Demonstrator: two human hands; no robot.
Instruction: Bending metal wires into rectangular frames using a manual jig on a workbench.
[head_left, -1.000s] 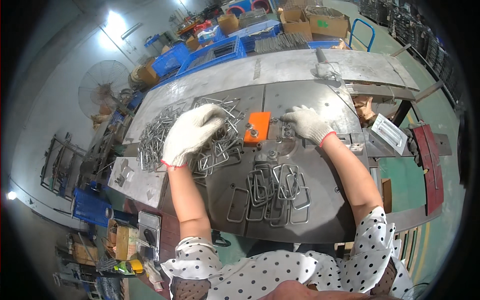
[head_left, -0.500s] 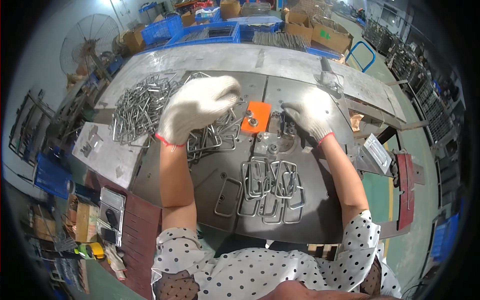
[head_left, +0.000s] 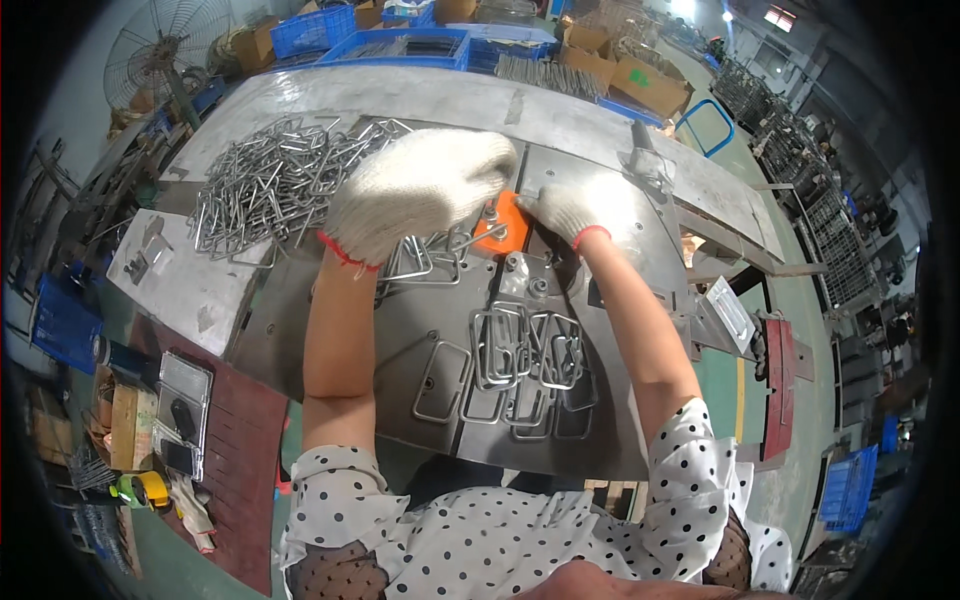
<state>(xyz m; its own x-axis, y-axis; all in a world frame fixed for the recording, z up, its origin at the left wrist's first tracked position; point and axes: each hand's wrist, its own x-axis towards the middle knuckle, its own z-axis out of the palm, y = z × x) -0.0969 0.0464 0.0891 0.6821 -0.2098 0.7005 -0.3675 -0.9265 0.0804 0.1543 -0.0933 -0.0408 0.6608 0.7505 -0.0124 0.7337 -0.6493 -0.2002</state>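
Note:
My left hand [head_left: 425, 190], in a white knit glove with a red cuff, is curled above the left side of an orange block [head_left: 508, 228]. Below its fingers a bent steel wire piece [head_left: 478, 240] reaches across the block and seems to be in its grasp. On the block's far right side is my right hand [head_left: 580, 210], gloved alike, with fingers drawn together at the block's edge; what they hold is hidden. A bolted clamp fixture [head_left: 538, 287] sits just nearer than the block. Several wire frames [head_left: 528, 350] lie overlapping closer to me, one separate frame [head_left: 440, 382] to their left.
A large heap of bent wire pieces [head_left: 275, 185] covers the table's left. Behind the grey metal table [head_left: 420, 95] stand blue crates [head_left: 400, 48] and cardboard boxes [head_left: 650, 85]. A caged fan [head_left: 165, 50] is at far left, and a blue-handled cart [head_left: 706, 128] at right.
My left hand has moved right toward the orange block, and a wire piece now shows across it. My right hand has shifted left and farther away, off the fixture. The view has shifted slightly.

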